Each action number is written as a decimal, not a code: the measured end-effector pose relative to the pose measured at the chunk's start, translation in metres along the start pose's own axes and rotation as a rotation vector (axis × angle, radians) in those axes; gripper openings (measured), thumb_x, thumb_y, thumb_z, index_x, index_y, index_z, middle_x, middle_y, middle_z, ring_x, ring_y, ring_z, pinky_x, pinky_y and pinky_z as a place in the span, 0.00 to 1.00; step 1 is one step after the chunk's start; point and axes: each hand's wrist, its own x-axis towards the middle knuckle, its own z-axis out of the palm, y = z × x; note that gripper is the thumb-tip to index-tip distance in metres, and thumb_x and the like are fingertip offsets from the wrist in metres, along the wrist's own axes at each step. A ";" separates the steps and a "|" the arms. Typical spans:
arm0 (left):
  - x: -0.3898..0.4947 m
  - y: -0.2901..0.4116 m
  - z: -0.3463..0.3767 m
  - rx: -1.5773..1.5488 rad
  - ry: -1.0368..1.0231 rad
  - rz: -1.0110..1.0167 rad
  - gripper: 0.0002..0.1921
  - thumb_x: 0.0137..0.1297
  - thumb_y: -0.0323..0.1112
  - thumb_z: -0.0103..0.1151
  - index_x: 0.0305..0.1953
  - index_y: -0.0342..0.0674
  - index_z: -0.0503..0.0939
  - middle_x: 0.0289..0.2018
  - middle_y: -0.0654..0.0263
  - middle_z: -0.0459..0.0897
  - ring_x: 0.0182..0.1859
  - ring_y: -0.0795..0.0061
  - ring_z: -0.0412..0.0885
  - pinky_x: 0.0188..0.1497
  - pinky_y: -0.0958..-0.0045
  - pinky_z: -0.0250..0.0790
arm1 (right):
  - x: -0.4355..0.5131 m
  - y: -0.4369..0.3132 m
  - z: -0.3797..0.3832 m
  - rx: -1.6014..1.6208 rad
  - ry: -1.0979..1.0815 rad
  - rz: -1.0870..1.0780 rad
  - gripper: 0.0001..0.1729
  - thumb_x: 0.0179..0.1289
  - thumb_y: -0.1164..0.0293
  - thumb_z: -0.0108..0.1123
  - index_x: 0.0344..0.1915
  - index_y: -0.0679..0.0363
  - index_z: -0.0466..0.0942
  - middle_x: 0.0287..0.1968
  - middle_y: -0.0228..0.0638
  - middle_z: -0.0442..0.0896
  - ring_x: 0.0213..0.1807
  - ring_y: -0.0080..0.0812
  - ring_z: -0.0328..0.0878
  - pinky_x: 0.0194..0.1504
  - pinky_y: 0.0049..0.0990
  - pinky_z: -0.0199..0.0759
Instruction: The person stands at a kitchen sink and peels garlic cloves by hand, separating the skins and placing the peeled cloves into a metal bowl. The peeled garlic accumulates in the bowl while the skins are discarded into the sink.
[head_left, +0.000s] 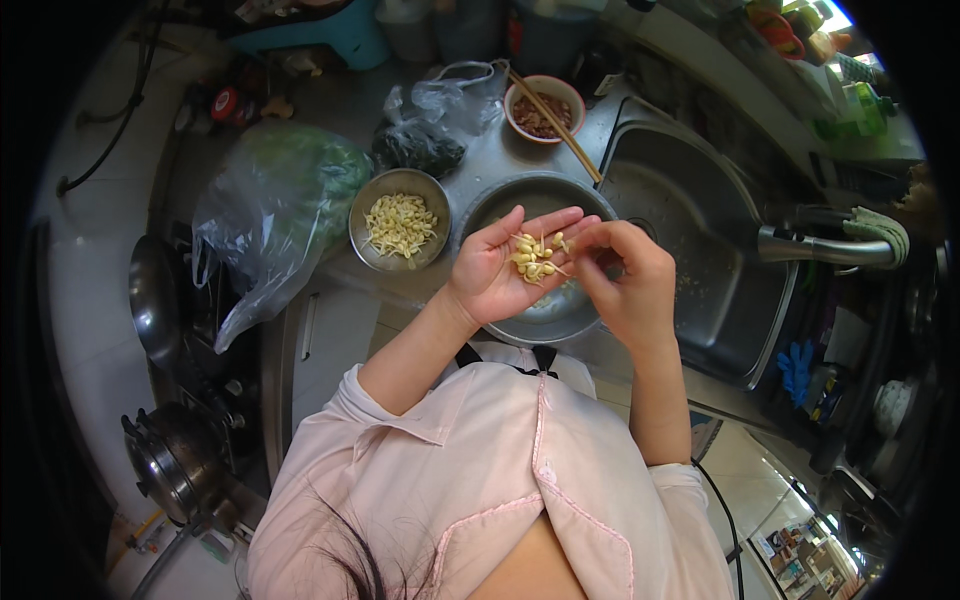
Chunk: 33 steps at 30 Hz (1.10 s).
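Observation:
My left hand lies palm up over a wide metal basin, with a small heap of soybean sprouts on its palm and fingers. From the right, my right hand reaches over the left fingertips, thumb and forefinger pinched by a sprout; whether the sprout is held between them is hard to see. Pale bits show in the basin below, mostly covered by my hands. Left of the basin stands a smaller steel bowl holding many more sprouts.
Wooden chopsticks rest across a red-rimmed bowl of minced meat. Plastic bags with greens sit at the left. A steel sink with a faucet is on the right; a wok and a pot are far left.

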 end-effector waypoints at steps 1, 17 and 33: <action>0.000 0.001 -0.001 -0.028 -0.030 -0.009 0.32 0.79 0.50 0.35 0.71 0.28 0.57 0.72 0.50 0.61 0.71 0.60 0.64 0.74 0.58 0.56 | 0.001 0.000 0.000 -0.027 0.008 -0.035 0.09 0.54 0.82 0.67 0.37 0.63 0.82 0.33 0.37 0.82 0.30 0.28 0.82 0.32 0.24 0.76; 0.000 0.005 -0.021 -0.038 -0.183 -0.007 0.33 0.78 0.48 0.39 0.71 0.26 0.55 0.65 0.50 0.70 0.68 0.61 0.68 0.73 0.59 0.55 | 0.010 0.018 0.010 -0.378 -0.050 -0.188 0.09 0.51 0.79 0.67 0.34 0.64 0.79 0.35 0.40 0.80 0.38 0.45 0.80 0.39 0.37 0.76; 0.002 -0.001 -0.008 0.005 -0.098 -0.019 0.33 0.78 0.52 0.35 0.72 0.29 0.56 0.70 0.51 0.64 0.73 0.58 0.61 0.76 0.56 0.49 | 0.008 0.000 -0.001 -0.048 -0.106 -0.090 0.09 0.55 0.77 0.68 0.38 0.61 0.81 0.34 0.38 0.82 0.32 0.38 0.82 0.33 0.32 0.76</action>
